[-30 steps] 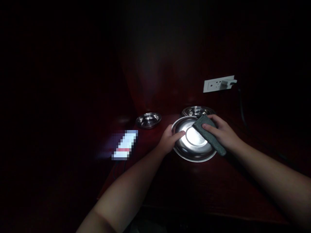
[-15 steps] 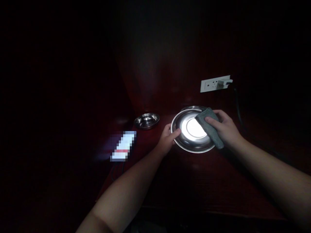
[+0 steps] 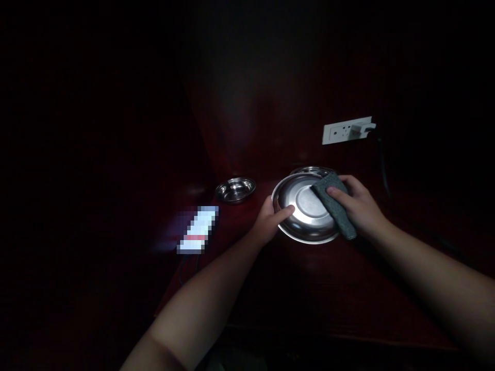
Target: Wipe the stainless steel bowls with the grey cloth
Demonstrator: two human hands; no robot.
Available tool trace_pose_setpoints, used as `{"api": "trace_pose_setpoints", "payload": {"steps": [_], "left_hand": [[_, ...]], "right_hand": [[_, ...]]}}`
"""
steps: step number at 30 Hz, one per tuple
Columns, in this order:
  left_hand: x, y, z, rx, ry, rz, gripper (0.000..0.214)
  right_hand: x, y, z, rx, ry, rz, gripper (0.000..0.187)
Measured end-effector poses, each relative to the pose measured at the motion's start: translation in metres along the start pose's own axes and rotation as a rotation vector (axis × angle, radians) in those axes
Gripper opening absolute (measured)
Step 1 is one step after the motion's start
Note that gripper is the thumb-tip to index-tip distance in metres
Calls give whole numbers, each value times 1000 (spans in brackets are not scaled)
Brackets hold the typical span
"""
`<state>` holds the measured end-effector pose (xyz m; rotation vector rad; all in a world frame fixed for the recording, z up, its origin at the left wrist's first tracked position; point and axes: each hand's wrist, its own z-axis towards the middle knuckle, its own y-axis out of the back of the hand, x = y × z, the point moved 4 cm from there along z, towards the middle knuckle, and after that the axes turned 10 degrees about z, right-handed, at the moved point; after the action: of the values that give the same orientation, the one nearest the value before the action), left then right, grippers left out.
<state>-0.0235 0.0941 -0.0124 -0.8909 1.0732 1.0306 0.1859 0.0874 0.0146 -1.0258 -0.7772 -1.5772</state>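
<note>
A shiny steel plate (image 3: pixel 301 226) is held tilted above a dark red wooden table (image 3: pixel 309 293). My left hand (image 3: pixel 268 222) grips its left rim, thumb lying on the inner face. My right hand (image 3: pixel 358 206) is closed on a folded grey cloth (image 3: pixel 333 203) and presses it against the plate's right side. Behind the plate, the rim of another steel dish (image 3: pixel 311 169) peeks out.
A small steel bowl (image 3: pixel 235 189) sits to the left on the table. A lit phone screen (image 3: pixel 198 229) lies further left with a cable under it. A white wall socket (image 3: pixel 344 131) holds a plug, its dark cord hanging down. The surroundings are very dark.
The plate rose and tilted more toward me a second ago, then stayed. The bright glare on its centre has dimmed. My right hand and cloth shifted slightly up the plate.
</note>
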Motion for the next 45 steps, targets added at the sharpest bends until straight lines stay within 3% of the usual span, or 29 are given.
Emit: {"api": "trace_pose_setpoints", "payload": {"steps": [32,40,45], "left_hand": [[-2,4,1,-4,56,-5,41],[9,9,3,-49,8,-53,52],[9,6,-4,-24,91,-154,59]], "right_hand": [[2,-9,-4,133,-134,82,34],[-3,-8,-2,21,-140,154,37],[-5,0,1,-103,-72,160,36]]}}
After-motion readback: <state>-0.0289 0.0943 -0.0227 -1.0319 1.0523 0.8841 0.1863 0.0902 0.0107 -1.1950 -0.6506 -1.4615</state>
